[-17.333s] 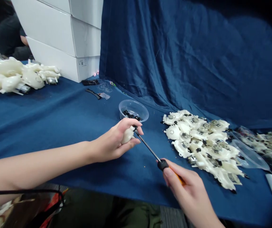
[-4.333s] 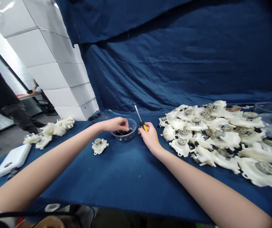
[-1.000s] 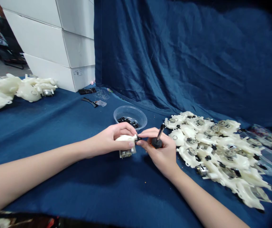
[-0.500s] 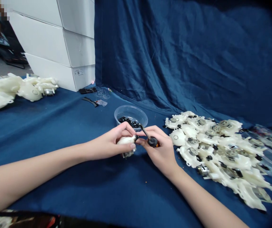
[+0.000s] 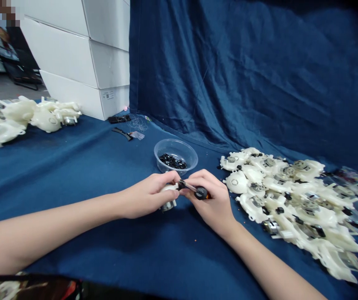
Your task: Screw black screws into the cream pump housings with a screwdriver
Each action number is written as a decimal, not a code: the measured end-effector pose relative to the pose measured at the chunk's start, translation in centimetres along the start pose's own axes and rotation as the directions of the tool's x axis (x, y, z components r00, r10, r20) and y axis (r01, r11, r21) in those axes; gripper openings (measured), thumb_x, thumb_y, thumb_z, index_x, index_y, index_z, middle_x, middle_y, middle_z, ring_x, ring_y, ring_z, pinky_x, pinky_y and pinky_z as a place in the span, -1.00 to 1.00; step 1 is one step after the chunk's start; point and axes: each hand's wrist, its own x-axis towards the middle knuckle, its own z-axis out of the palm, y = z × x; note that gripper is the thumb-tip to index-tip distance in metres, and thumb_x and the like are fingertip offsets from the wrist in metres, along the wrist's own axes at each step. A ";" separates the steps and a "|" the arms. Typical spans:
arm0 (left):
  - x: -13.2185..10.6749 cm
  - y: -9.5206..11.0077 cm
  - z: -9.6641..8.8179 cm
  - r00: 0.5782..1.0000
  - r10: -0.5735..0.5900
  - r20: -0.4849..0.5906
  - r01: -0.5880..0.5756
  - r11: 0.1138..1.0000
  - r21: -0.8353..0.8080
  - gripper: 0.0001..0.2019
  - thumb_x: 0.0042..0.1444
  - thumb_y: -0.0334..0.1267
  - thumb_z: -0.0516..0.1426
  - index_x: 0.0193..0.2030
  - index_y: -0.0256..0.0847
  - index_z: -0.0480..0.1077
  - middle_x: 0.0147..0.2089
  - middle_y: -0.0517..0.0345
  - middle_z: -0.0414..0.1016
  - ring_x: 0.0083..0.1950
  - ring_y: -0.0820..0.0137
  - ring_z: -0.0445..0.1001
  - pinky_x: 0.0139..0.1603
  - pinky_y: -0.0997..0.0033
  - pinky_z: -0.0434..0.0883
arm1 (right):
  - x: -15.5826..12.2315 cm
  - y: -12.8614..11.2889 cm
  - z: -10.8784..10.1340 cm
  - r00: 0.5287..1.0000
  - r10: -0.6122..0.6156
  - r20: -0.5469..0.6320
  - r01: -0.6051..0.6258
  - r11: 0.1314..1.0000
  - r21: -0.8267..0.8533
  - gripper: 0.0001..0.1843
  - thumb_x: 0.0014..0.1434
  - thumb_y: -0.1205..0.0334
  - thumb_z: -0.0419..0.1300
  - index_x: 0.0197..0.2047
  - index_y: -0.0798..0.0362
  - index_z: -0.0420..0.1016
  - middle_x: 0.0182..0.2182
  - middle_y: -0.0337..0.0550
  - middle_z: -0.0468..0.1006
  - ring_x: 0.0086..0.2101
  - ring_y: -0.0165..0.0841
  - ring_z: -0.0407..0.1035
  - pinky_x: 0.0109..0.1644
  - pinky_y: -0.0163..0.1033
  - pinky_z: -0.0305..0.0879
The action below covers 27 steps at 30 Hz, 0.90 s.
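My left hand is closed around a small cream plastic housing with a metallic or grey part underneath. At the housing's right end sits a small black piece. My right hand grips a screwdriver with a black and orange handle. The screwdriver's shaft points left and its tip is at the black piece; whether it is seated there I cannot tell. My right fingertips are close to the black piece too. Just beyond both hands stands a clear plastic bowl holding many small black parts.
A spread of cream housings with gears and black pieces covers the right side of the blue cloth. More cream housings lie at the far left. White boxes are stacked behind. Black strips and thin plastic scraps lie near the boxes.
The screwdriver has tilted down to the left, bringing its tip onto the black piece. Both hands sit slightly lower, and the whole view has shifted a little.
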 end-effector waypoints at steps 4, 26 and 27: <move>-0.2 -0.2 0.2 0.998 0.038 -0.047 -0.037 0.999 0.024 -0.71 0.42 -0.02 0.01 -0.16 -0.18 0.38 -0.32 0.23 0.43 -0.32 0.45 0.34 -0.28 0.45 0.22 | 0.1 -0.4 0.0 1.000 -0.026 0.004 0.026 0.999 -0.021 -0.75 0.23 0.45 0.32 -0.06 0.00 0.65 -0.24 -0.19 0.55 -0.25 -0.48 0.46 -0.16 -0.34 0.41; 0.1 -0.8 1.2 0.988 0.015 -0.152 -0.034 0.992 -0.122 -0.77 0.41 -0.08 0.00 -0.15 -0.19 0.31 -0.20 0.15 0.46 -0.23 0.41 0.37 -0.19 0.40 0.30 | 0.3 -0.3 0.1 0.993 0.118 -0.015 -0.118 0.993 0.008 -0.74 0.24 0.25 0.37 0.01 -0.01 0.64 -0.18 -0.17 0.62 -0.21 -0.43 0.49 -0.10 -0.30 0.43; 0.2 -1.0 1.1 0.988 0.005 -0.152 -0.035 0.980 -0.198 -0.77 0.40 -0.07 0.01 -0.15 -0.19 0.30 -0.20 0.14 0.46 -0.23 0.41 0.38 -0.18 0.39 0.33 | 0.4 -0.4 -0.2 0.980 0.198 -0.026 -0.198 0.980 0.011 -0.72 0.26 0.18 0.35 0.03 -0.01 0.63 -0.24 -0.18 0.62 -0.27 -0.43 0.49 -0.14 -0.30 0.43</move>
